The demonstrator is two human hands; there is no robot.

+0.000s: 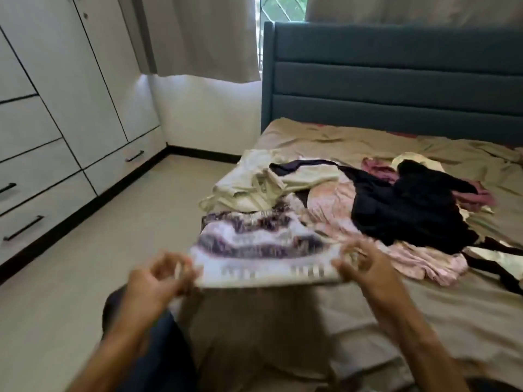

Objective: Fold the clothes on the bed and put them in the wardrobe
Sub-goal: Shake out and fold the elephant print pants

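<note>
A white and purple patterned garment (254,247) is stretched out above the near corner of the bed (424,306). My left hand (158,281) pinches its left near corner and my right hand (365,267) pinches its right near corner. Both hands are blurred. Behind it lies a loose pile: a cream garment (263,179), a pale pink garment (339,210), a black garment (410,207) and a mauve one (379,168). The white wardrobe (56,108) stands shut along the left wall.
The bed has a beige sheet and a teal padded headboard (396,80). Pale floor (99,264) runs between bed and wardrobe. Grey curtains (203,38) hang over the window at the back. My dark trouser leg (158,349) shows at the bed's near edge.
</note>
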